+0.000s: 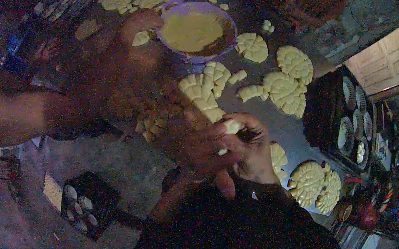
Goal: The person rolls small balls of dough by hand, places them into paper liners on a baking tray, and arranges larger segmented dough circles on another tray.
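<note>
My two hands meet in front of my chest, over the near edge of the work table. My right hand (254, 150) is closed, thumb and fingers curled round a small pale piece of dough (232, 127). Against it from the left lies my left hand (195, 148), closed on the same piece; its fingers are dim and partly blurred. A tiny pale bit (222, 152) shows between the hands. Just beyond them, cut dough pieces (199, 89) lie close together on the table.
A purple basin (232, 24) holding a yellowish mass stands farther off. Scored dough rounds (284, 88) lie right, more dough rounds (307, 184) nearer. A co-worker's blurred arm (7, 114) reaches in from the left. Dark trays with round tins (345, 133) stand right; another tray (90, 205) sits lower left.
</note>
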`<state>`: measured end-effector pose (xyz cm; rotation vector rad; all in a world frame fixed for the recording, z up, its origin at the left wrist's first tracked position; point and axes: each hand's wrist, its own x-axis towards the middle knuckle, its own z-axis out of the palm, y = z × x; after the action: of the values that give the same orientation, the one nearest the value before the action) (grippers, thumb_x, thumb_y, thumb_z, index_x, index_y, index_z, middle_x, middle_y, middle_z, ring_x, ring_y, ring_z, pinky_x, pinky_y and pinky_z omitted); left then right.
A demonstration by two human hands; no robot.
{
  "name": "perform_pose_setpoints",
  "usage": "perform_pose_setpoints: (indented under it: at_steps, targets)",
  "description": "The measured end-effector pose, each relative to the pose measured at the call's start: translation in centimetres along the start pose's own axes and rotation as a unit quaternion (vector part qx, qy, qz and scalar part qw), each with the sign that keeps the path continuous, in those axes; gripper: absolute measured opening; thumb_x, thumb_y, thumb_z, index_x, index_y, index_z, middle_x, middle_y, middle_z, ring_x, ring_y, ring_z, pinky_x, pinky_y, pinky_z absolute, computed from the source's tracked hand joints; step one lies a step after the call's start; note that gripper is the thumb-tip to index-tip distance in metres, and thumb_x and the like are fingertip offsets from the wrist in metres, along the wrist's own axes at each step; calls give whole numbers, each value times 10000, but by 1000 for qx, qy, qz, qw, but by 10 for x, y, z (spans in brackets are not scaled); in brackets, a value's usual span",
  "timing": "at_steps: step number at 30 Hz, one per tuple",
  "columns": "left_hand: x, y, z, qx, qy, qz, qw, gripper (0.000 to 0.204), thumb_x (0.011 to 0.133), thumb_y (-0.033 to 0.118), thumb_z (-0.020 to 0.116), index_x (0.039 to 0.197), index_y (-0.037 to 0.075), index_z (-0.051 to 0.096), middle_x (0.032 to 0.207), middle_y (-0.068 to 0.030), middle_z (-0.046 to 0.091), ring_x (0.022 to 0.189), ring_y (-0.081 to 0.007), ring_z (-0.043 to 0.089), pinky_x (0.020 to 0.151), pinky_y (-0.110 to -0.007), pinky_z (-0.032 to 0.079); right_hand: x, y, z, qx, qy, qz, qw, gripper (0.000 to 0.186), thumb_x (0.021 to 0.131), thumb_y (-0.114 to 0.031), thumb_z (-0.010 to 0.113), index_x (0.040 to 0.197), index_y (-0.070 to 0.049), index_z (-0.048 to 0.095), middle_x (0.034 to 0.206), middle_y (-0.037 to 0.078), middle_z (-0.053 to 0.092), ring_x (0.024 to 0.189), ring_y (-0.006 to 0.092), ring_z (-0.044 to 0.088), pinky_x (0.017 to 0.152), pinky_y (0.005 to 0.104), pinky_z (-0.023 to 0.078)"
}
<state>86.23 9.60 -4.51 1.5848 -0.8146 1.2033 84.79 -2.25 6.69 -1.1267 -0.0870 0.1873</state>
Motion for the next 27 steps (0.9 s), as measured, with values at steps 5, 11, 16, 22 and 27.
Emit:
perform_pose_setpoints:
  at_steps: [5,11,16,22,27]
  targets:
    - [-5,-48,-27,-90,-13,-63,994,494,931,463,585,1229,69,590,1207,-130,571,1052,-233,587,978,-368,450,48,13,50,-100,-82,53,990,561,818,34,702,1346,-45,529,1077,53,627,979,138,603,851,299,518]
    - [14,-95,-29,-257,137,-496,818,513,941,481,562,1235,62,580,1213,-126,575,1073,-231,583,987,-368,450,141,34,52,-37,-138,131,981,599,875,-271,736,1390,-80,499,1171,40,619,971,89,549,836,255,469]
    - [12,-120,-53,-288,188,-654,674,529,948,496,543,1240,55,572,1218,-123,577,1091,-230,581,994,-368,450,245,40,6,-348,-190,120,910,491,902,-247,680,1344,-86,536,1091,27,636,988,109,563,784,287,496]
    - [2,-137,-57,-311,216,-695,611,550,958,514,519,1246,48,562,1224,-119,580,1112,-228,578,1003,-368,450,331,71,-38,-757,-256,179,575,331,1013,-245,501,1269,-47,568,986,90,684,902,175,673,754,337,537]
    - [17,-133,-64,-329,213,-706,590,567,966,529,500,1251,42,554,1230,-116,583,1130,-227,575,1010,-368,450,297,65,-13,-669,-186,32,719,345,1012,-230,515,1245,20,567,1085,127,674,975,178,660,810,320,536]
